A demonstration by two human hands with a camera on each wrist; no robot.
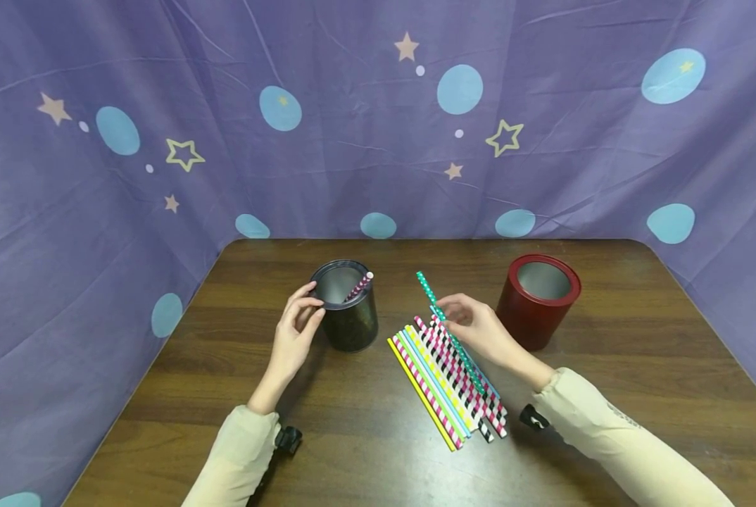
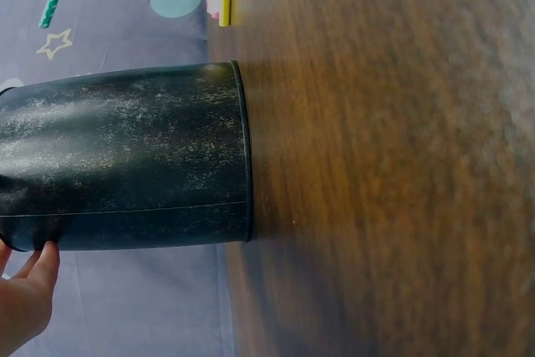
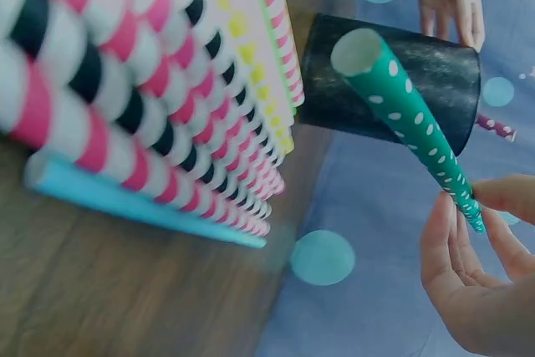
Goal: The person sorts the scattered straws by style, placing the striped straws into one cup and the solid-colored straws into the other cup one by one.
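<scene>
My right hand (image 1: 476, 327) pinches a green paper straw with white dots (image 1: 426, 287) between thumb and fingers. In the right wrist view the green straw (image 3: 410, 114) slants, its near end toward the camera. Below it in the head view lies a bunch of paper straws (image 1: 441, 380), striped and plain, side by side on the table. The fingertips of my left hand (image 1: 297, 331) touch the left side and rim of a black can (image 1: 350, 327). One dark red straw with a light pattern (image 1: 360, 285) leans inside that can, its top above the rim.
A red can (image 1: 530, 317) with its top open stands right of my right hand. The wooden table (image 1: 631, 366) ends at a purple curtain (image 1: 378, 141) with stars and blue ovals, which also hangs at both sides.
</scene>
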